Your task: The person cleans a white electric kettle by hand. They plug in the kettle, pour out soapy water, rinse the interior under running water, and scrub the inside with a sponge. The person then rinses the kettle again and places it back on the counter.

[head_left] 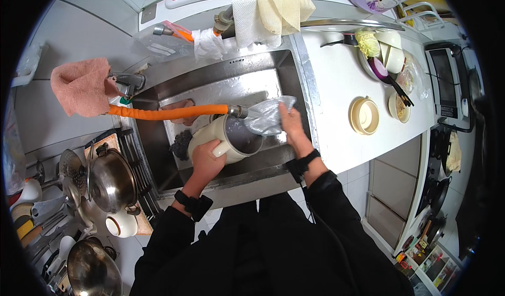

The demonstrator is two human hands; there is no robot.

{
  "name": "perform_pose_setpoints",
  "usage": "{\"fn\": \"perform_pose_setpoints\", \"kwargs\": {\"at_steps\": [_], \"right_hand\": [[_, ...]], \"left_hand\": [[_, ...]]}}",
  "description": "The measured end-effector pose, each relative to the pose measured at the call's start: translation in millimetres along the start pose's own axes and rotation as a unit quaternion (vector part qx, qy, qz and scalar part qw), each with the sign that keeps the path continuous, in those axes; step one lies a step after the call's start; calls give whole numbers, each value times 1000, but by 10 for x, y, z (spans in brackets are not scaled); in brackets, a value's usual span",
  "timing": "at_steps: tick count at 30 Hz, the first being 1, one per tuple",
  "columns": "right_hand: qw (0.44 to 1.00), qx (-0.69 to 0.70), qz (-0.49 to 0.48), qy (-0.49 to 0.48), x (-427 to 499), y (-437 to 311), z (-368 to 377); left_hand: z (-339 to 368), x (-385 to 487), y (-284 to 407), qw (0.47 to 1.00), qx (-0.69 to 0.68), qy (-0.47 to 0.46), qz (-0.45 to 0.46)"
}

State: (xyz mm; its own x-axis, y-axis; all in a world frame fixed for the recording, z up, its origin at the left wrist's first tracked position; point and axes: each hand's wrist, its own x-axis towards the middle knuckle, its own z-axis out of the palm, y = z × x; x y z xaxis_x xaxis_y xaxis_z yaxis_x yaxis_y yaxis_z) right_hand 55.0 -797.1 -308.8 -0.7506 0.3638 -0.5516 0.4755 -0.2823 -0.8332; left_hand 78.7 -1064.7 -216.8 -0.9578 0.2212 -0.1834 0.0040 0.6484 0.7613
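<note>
Over the stainless steel sink (154, 150), my left hand (208, 160) grips the handle of a cream pot (205, 136), which is tilted with its dark grey inside facing right. My right hand (291, 122) holds a silvery grey cloth (270, 116) at the pot's rim. The metal end of an orange hose (169, 112) lies against the cloth, and water appears to run there. Behind the pot, a brownish-pink cloth (185, 116) lies in the sink, and a dark scouring pad (181, 144) is left of the pot.
Right of the sink, a cream round lid or container (365, 115), a bowl with food (399, 107) and a bowl with vegetables (367, 61) stand on the white counter (331, 79). At left are a steel pot (112, 181) and utensils. Cloths (282, 10) hang over the faucet behind.
</note>
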Motion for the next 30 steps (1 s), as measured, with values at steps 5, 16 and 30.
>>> {"fn": "perform_pose_setpoints", "kwargs": {"at_steps": [5, 16, 30], "right_hand": [[996, -43, 67, 37, -118, -503, -601], [765, -461, -111, -436, -988, -647, 323], [846, 28, 278, -455, -689, -255, 854]], "left_hand": [[-136, -68, -16, 1000, -25, -6, -10], [-134, -147, -17, 999, 15, -24, 30], [61, -191, 37, 999, -7, -24, 46]]}}
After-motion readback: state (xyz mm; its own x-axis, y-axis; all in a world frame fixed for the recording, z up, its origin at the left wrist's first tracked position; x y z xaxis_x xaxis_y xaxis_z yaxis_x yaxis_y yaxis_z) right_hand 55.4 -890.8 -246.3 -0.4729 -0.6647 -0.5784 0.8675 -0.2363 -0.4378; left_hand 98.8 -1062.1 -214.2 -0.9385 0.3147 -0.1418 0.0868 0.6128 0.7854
